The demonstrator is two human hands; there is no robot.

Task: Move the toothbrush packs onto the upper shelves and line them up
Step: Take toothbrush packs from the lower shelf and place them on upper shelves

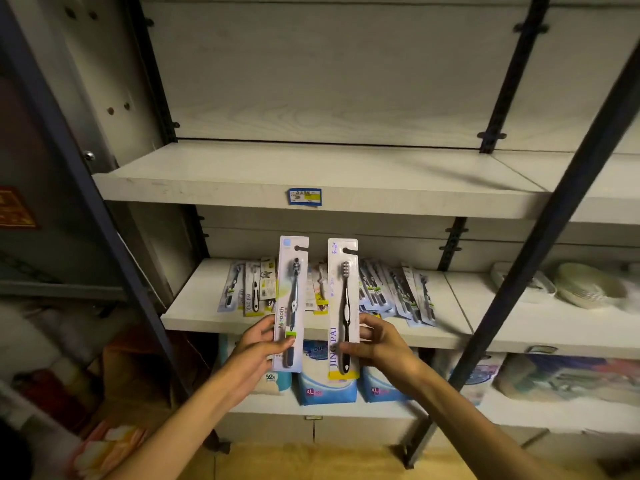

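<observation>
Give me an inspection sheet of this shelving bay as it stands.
Surface: upper shelf bare but for a blue price label.
Job's things: two toothbrush packs held upright, Nicebath-type pack and Jing Pai pack; pile of packs lying on the middle shelf.
Clutter: pale dishes at right.
Grippers: left hand and right hand each grip one pack.
Cables: nothing seen.
Surroundings: bagged goods below; dark uprights.
</observation>
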